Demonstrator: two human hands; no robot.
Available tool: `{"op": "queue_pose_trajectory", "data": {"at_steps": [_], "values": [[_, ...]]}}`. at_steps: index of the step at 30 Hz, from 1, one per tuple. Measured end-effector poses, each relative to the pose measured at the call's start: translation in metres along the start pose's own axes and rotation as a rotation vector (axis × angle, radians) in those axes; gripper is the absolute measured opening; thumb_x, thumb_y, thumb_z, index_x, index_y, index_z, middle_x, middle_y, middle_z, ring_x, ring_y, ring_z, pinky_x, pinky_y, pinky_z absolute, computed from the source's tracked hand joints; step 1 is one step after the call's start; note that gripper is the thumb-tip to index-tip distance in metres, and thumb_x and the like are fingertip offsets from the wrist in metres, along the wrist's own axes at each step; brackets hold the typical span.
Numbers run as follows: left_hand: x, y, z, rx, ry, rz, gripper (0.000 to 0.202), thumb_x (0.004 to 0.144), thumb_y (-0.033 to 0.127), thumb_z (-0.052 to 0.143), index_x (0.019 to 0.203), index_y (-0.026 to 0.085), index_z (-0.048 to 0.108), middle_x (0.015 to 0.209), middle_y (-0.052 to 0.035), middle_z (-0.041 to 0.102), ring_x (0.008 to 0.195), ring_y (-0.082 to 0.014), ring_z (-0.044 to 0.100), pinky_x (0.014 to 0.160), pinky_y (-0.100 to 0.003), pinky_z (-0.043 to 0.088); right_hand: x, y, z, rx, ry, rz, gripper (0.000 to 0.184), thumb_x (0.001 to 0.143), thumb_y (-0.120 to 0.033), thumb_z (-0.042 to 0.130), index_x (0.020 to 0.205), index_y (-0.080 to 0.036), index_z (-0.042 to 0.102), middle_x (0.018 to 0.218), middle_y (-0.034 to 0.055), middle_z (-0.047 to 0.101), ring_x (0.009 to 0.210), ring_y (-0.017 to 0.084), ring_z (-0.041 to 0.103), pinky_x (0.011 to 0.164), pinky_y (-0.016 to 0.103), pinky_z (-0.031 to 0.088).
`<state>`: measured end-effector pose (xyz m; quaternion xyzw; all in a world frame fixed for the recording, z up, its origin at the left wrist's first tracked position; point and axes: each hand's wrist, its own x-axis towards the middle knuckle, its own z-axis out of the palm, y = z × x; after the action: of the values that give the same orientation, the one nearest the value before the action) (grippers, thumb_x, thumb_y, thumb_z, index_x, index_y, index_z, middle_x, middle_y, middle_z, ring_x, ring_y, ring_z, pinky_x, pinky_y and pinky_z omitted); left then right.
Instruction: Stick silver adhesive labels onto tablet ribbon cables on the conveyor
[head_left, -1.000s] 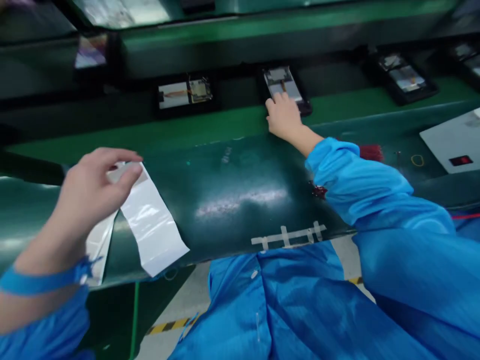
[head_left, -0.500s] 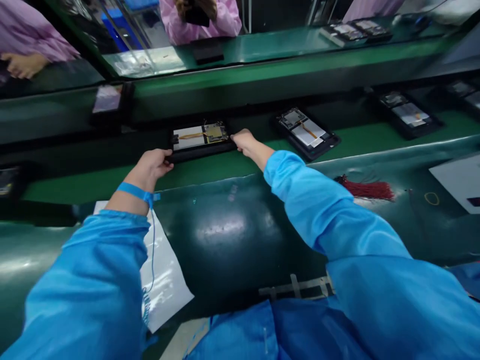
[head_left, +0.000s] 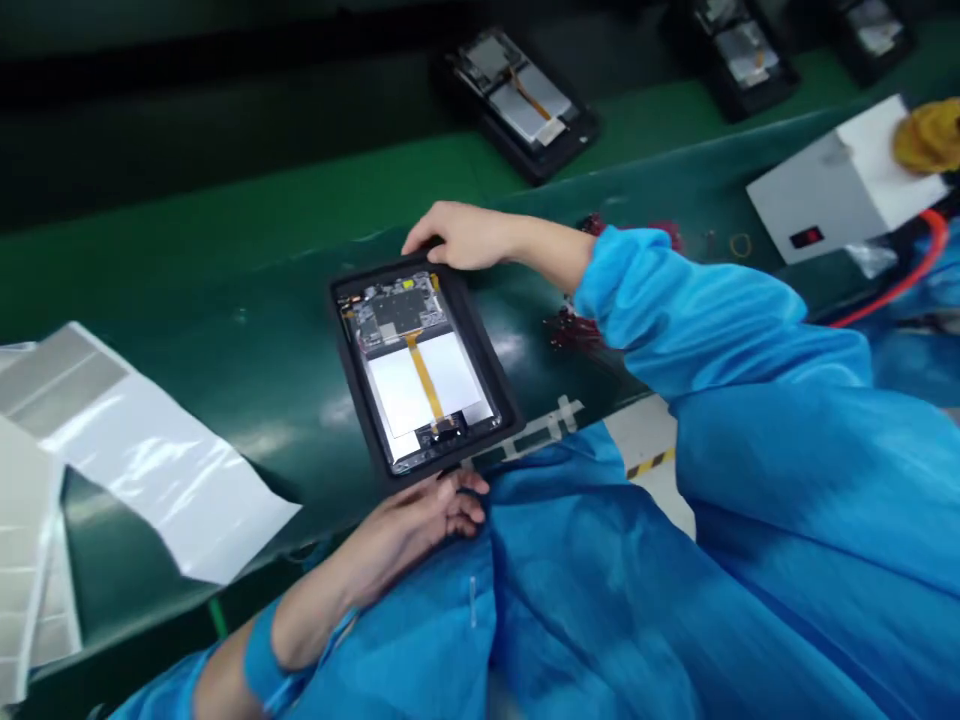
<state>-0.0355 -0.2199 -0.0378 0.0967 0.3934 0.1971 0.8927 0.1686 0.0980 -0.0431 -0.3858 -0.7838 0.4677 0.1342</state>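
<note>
An opened tablet (head_left: pixel 427 375) lies in a black tray (head_left: pixel 360 400) at the front of the green bench, its circuit board, silver battery and orange ribbon cable exposed. My right hand (head_left: pixel 465 236) grips the far edge of this tray, thumb near the rim. Below the near edge, my left hand (head_left: pixel 435 510) is turned partly palm up, with loosely bent fingers standing apart; its back is close to the tray, and whether it touches I cannot tell. A blue strap (head_left: pixel 262 650) circles my left wrist.
Another opened tablet (head_left: pixel 525 95) in a black tray is on the green conveyor, with more to its right. White sheets (head_left: pixel 172 460) lie at left. Red wires (head_left: pixel 577 328) lie by my right forearm. A grey-white box (head_left: pixel 832 190) stands at right, near a red cable (head_left: pixel 892 295).
The tray with the opened tablet has come from the conveyor to the bench's front and turned lengthwise. My left hand has left its side and is now below its near edge. The view has shifted.
</note>
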Motion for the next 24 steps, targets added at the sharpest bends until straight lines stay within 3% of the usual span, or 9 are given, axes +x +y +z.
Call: {"op": "queue_pose_trajectory", "data": {"at_steps": [3,6,7,9,12,16,20,24], "values": [[0.025,-0.030,0.006,-0.110,0.010,0.001,0.031,0.091,0.044,0.085,0.105,0.016,0.080,0.114,-0.0132,0.070,0.091,-0.0181,0.066,0.074,-0.026,0.056,-0.031,-0.006,-0.004,-0.071,0.066,-0.063,0.026,0.079,0.003,0.063,0.079,-0.021,0.074,0.094,0.0000,0.079,0.096,0.019,0.069,0.100,0.039,0.053],[0.031,-0.038,0.008,-0.112,0.019,0.023,0.036,0.088,0.034,0.086,0.122,0.024,0.078,0.115,-0.0125,0.073,0.093,-0.0191,0.068,0.078,-0.027,0.056,-0.094,-0.010,-0.023,-0.197,0.241,-0.184,0.024,0.089,-0.002,0.057,0.094,-0.018,0.074,0.105,0.0030,0.077,0.101,0.019,0.068,0.099,0.039,0.052],[0.029,-0.038,0.009,-0.086,0.008,0.024,0.044,0.088,0.034,0.086,0.130,0.026,0.075,0.118,-0.0134,0.074,0.094,-0.0196,0.068,0.079,-0.027,0.056,-0.120,-0.007,-0.027,-0.255,0.303,-0.168,0.022,0.091,-0.005,0.057,0.097,-0.018,0.074,0.102,0.0031,0.076,0.097,0.020,0.067,0.095,0.039,0.052],[0.022,-0.035,0.011,0.025,-0.021,0.022,0.051,0.090,0.036,0.084,0.138,0.023,0.073,0.122,-0.0165,0.074,0.097,-0.0207,0.069,0.083,-0.027,0.055,-0.167,0.004,-0.025,-0.369,0.349,-0.001,0.017,0.091,-0.008,0.058,0.089,-0.019,0.071,0.091,0.0045,0.073,0.087,0.021,0.064,0.089,0.040,0.052],[0.013,-0.024,0.022,0.247,-0.017,0.068,0.040,0.096,0.042,0.078,0.125,0.015,0.080,0.118,-0.0183,0.075,0.099,-0.0215,0.069,0.088,-0.027,0.055,-0.209,0.025,0.003,-0.521,0.347,0.172,0.012,0.091,-0.012,0.061,0.085,-0.018,0.069,0.090,0.0073,0.069,0.089,0.025,0.062,0.094,0.044,0.049],[0.015,-0.009,0.043,0.413,0.072,0.230,0.033,0.096,0.045,0.079,0.116,0.020,0.082,0.108,-0.0122,0.076,0.095,-0.0183,0.067,0.084,-0.024,0.053,-0.209,0.034,0.042,-0.682,0.383,0.220,0.009,0.096,-0.019,0.062,0.100,-0.016,0.070,0.115,0.0161,0.068,0.114,0.035,0.058,0.096,0.049,0.047],[0.020,-0.002,0.048,0.537,0.074,0.337,0.032,0.097,0.046,0.078,0.116,0.021,0.080,0.107,-0.0103,0.077,0.095,-0.0179,0.068,0.083,-0.024,0.053,-0.200,0.033,0.049,-0.710,0.349,0.268,0.016,0.098,-0.011,0.054,0.098,-0.015,0.069,0.114,0.0183,0.068,0.115,0.035,0.057,0.095,0.048,0.046],[0.031,0.002,0.042,0.608,0.197,0.464,0.031,0.096,0.044,0.078,0.112,0.018,0.078,0.102,-0.0092,0.076,0.084,-0.0155,0.067,0.075,-0.024,0.052,-0.203,0.039,0.050,-0.611,0.378,0.048,0.018,0.104,-0.019,0.051,0.097,-0.018,0.067,0.109,0.0136,0.067,0.107,0.030,0.058,0.097,0.045,0.047]]}}
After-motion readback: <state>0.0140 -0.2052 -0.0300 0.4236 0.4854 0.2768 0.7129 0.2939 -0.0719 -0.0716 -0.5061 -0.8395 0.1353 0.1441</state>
